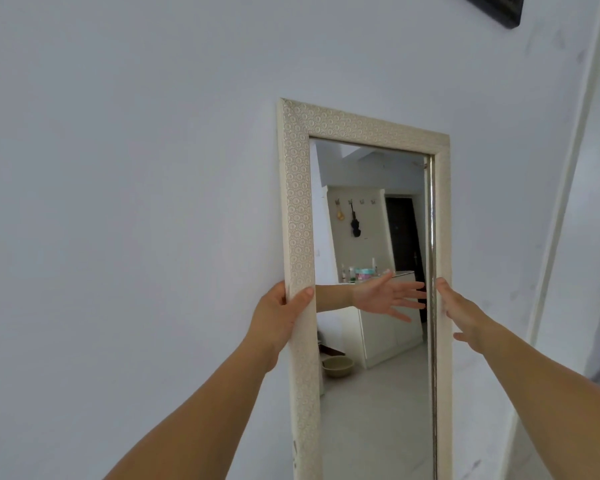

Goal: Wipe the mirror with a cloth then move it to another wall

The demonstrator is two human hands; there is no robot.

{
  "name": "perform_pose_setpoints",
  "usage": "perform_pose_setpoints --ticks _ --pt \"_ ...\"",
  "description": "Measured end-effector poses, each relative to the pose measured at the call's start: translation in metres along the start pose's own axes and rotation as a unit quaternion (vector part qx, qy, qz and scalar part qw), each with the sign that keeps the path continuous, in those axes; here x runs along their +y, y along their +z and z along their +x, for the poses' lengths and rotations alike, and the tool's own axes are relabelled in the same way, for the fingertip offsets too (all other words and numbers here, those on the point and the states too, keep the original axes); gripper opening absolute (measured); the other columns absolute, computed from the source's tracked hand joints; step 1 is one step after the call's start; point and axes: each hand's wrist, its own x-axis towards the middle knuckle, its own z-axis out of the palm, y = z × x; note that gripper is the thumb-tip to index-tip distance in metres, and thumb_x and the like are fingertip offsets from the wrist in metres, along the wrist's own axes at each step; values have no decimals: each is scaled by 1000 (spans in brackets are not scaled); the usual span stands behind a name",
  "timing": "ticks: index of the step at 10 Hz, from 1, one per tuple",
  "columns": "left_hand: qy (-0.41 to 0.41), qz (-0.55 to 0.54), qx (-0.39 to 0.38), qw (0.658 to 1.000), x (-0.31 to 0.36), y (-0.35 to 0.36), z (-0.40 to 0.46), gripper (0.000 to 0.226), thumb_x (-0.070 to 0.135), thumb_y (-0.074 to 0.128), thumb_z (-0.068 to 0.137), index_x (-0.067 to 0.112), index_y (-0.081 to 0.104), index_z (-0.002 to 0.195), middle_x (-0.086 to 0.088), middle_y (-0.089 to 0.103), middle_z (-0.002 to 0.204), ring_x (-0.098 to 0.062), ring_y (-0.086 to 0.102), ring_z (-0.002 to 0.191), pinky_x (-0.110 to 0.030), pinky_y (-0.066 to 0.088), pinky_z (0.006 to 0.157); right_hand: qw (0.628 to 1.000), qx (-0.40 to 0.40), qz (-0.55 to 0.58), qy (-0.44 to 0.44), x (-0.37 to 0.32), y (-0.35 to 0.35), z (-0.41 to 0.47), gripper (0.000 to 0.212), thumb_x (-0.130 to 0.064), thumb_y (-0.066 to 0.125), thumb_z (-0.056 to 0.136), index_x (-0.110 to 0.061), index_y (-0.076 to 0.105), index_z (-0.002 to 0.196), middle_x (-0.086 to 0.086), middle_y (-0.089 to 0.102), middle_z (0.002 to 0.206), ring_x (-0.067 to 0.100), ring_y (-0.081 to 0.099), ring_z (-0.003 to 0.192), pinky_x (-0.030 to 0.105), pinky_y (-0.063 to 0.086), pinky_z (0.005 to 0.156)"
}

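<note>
The mirror (364, 289) stands tall against the white wall (136, 202) in front of me, its pale patterned frame upright with only a slight lean in my view. My left hand (278, 320) is closed around the left side of the frame, thumb across the front face and fingers wrapped behind the edge. My right hand (465, 317) is open, fingers spread and flat, just at the right side of the frame; I think the fingertips touch it, but from here I can't be sure, and it has hold of nothing yet. There is no cloth in either hand or anywhere in sight, so I judge the step in hand is taking hold of the mirror to carry it.

To do this well I should curl the right hand round the frame at the same height as the left, grip the frame and not the glass, then draw the top off the wall a little before lifting, keeping it upright so the bottom edge, which I can't see, doesn't scrape.

In the glass I see a counter (388, 327) with a few bottles and a teal tub on it, and a bowl (338, 366) on the floor that looks empty.
</note>
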Motion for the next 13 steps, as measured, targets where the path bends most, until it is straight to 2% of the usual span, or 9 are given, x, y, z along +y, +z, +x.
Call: perform_pose_setpoints --ticks 3,5,7,8,9,10,11,12,13 --pt "77 93 43 992 35 -1 -2 47 24 56 93 19 38 136 -2 56 125 -18 56 102 -31 49 87 999 4 11 -32 -25 -8 -10 76 -68 24 89 -24 15 150 5 17 159 26 21 144 50 21 115" --pt "113 219 87 965 60 0 6 78 24 56 93 26 4 150 -7 37 149 -30 48 127 -41 44 99 995 3 -26 -93 -48 -13 -20 67 -61 20 94 -25 15 150 3 16 159 24 17 145 45 16 117" --pt "145 324 100 930 103 -6 8 87 29 60 89 25 -2 150 -10 35 148 -31 49 124 -38 45 94 977 22 -115 -177 -93 -25 -26 70 -62 21 93 -23 15 151 1 16 159 23 16 146 42 13 116" --pt "167 336 51 925 120 11 46 87 40 60 87 25 0 148 0 35 137 -38 45 118 -41 45 91 960 46 -136 -240 -125 -29 -32 68 -58 24 95 -21 14 151 0 16 159 21 15 146 38 13 116" --pt "210 403 21 891 152 18 60 88 55 54 85 29 -1 149 5 19 150 -35 19 138 -52 30 108 935 82 -153 -310 -160 -36 -42 65 -54 25 96 -20 14 151 1 13 160 19 11 147 37 10 116" --pt "306 508 210 777 199 -3 33 83 44 47 93 26 -11 150 -9 -12 159 -30 -7 146 -53 7 115 896 156 -225 -350 -194 -45 -50 66 -59 22 94 -29 8 151 -1 1 161 19 -3 148 46 2 117" --pt "346 561 263 705 238 -12 22 83 57 34 92 30 -25 145 -9 -28 155 -30 -25 142 -55 -8 113 854 219 -283 -378 -226 -55 -64 72 -68 15 86 -37 -3 149 -4 -12 160 19 -14 147 50 -6 116" --pt "384 605 297 631 272 -9 23 82 64 25 90 30 -27 144 -10 -29 154 -31 -28 140 -56 -13 111 807 285 -300 -422 -258 -65 -84 82 -73 8 75 -39 -10 147 -4 -17 159 19 -18 146 51 -10 115" --pt "436 580 319 610 300 -13 16 81 65 22 90 29 -25 145 -12 -25 155 -32 -26 141 -57 -13 110 777 329 -291 -451 -285 -72 -102 85 -74 7 73 -38 -10 148 -3 -15 159 20 -17 146 53 -9 115"
